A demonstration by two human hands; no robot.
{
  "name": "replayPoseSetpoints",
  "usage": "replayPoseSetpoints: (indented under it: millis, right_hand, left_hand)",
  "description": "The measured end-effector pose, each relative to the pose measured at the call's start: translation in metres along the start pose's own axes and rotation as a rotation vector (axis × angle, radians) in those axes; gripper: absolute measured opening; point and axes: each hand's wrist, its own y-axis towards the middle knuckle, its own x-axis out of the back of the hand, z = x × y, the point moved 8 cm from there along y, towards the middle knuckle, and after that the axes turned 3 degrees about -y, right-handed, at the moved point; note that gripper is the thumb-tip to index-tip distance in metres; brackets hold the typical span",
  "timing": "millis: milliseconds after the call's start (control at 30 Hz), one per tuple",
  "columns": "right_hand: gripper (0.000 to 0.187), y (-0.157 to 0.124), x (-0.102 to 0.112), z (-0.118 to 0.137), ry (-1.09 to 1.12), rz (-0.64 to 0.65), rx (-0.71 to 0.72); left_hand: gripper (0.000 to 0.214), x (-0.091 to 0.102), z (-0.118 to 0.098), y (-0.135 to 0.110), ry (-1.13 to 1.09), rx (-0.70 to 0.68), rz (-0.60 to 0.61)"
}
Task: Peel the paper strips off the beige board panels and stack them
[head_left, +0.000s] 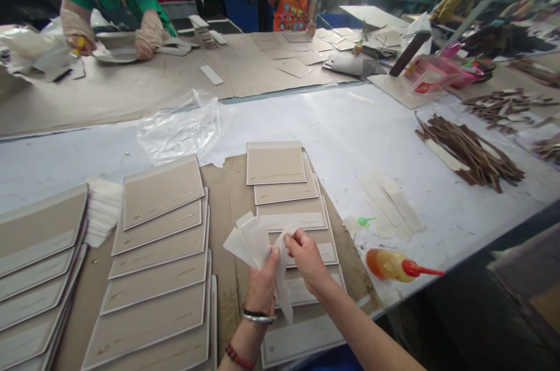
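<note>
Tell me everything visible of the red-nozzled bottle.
The bottle looks like translucent plastic, yellowish with an orange base, and has a red cap tapering into a thin nozzle. It lies on its side on the white tabletop, right of the cardboard sheet, its nozzle toward the edge. The right hand is apart from it.

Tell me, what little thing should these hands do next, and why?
Perhaps the right hand should draw its pinched white strip clear of the fan in the left hand. The farthest board in the right-hand column shows a bare yellowish streak, while the nearest board wears a pale band.
</note>
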Motion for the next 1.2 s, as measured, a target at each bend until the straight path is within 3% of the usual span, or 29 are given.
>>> replayPoseSetpoints:
  millis: [100, 233, 400, 500, 567, 633, 700, 867, 1000, 1200]
  right_hand:
    - [0.027, 0.007, 0.003, 0.01, -0.053, -0.001, 0.022]
    - [0.025, 0.011, -0.006, 0.009, -0.055, 0.09, 0.009]
    - [0.021, 0.032, 0.001, 0.005, -0.115, 0.061, 0.033]
    - [0.023, 0.062, 0.006, 0.019, -0.253, 0.15, 0.101]
    - [0.024, 0.084, 0.003, 0.036, -0.438, 0.279, 0.2]
    - [0.024, 0.103, -0.004, 0.049, -0.693, 0.424, 0.287]
    - [0.025, 0.119, -0.011, 0.057, -0.919, 0.523, 0.327]
    - [0.03, 0.148, -0.035, 0.068, -1.099, 0.622, 0.314]
    - [0.031, 0.163, -0.054, 0.066, -1.189, 0.704, 0.311]
    - [0.026, 0.177, -0.064, 0.06, -1.311, 0.796, 0.311]
  left_hand:
    - [0.05, 0.003, -0.002, 0.004, 0.074, -0.041, -0.041]
    - [0.042, 0.0, -0.008, 0.01, 0.107, -0.101, -0.084]
    - [0.037, -0.009, -0.014, 0.012, 0.246, -0.207, 0.011]
    - [0.021, -0.016, -0.031, 0.009, 0.629, -0.464, 0.164]
    - [0.023, -0.025, -0.044, 0.004, 0.984, -0.697, 0.252]
    - [0.023, -0.032, -0.055, 0.003, 1.294, -0.875, 0.273]
    - [0.019, -0.037, -0.066, 0.01, 1.467, -0.974, 0.267]
    - [0.017, -0.048, -0.082, 0.038, 1.47, -1.146, 0.253]
    - [0.018, -0.049, -0.077, 0.059, 1.451, -1.141, 0.295]
    - [0.019, -0.047, -0.077, 0.07, 1.423, -1.127, 0.332]
